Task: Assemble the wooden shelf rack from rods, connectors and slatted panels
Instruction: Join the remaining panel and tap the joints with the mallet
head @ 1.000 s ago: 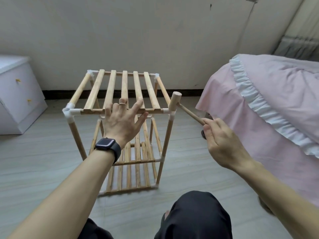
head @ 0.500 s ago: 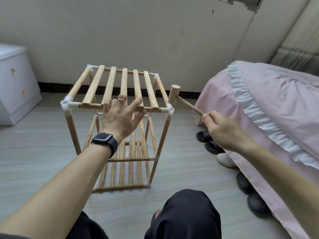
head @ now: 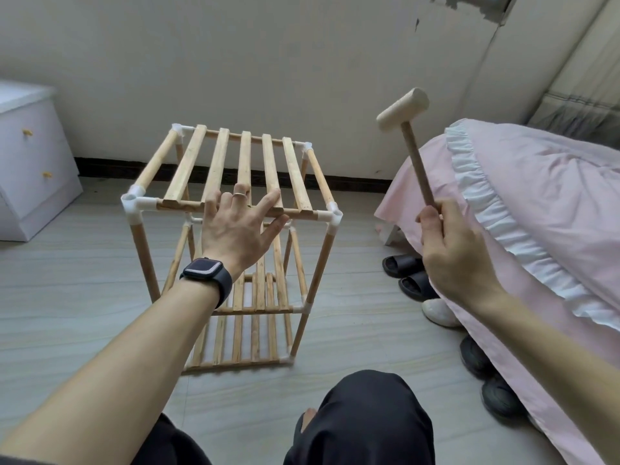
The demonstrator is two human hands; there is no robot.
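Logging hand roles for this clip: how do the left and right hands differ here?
The left hand lies flat, fingers spread, on the top slatted panel; the right hand grips the wooden mallet by its handle. The left hand touches the panel; the right hand is up in the air, clear of it. Both are ungloved.

Mallet (head: 402, 110) now raised off corner

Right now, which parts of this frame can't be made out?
All in the head view:
- The rack: the middle of its top front rail lies under the left hand.
- The mallet: the handle's lower end is inside the right hand.
- The shoes: partly under the bed cover.
- The drawers: cut off by the left edge.
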